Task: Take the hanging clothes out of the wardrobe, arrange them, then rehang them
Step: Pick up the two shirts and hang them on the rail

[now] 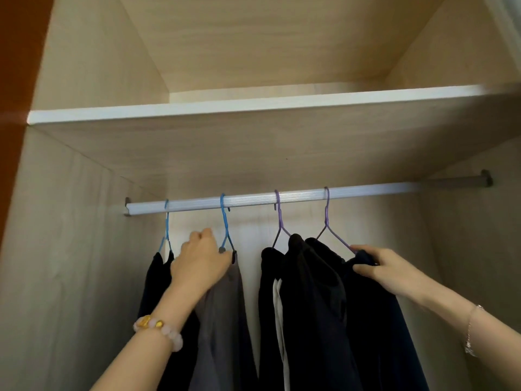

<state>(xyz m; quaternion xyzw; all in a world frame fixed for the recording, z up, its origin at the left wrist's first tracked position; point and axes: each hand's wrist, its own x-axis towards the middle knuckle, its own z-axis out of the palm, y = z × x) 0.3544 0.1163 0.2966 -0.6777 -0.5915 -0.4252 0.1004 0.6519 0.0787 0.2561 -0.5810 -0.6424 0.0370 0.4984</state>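
1. Clothes hang on the rail (282,197), four hangers in a row.
2. Left hand (201,259), at 8 o'clock, pinches the grey top (222,320).
3. Right hand (386,268), at 4 o'clock, pinches the dark top (366,320).
4. Pulling down hard could slide a top off its hanger.

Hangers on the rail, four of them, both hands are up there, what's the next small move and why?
Probably lift the left hand so the second blue hanger unhooks from the rail. That hand is already at its shoulder, over the grey garment, and all four hooks are still on. The right hand only pinches the dark garment on the far purple hanger.
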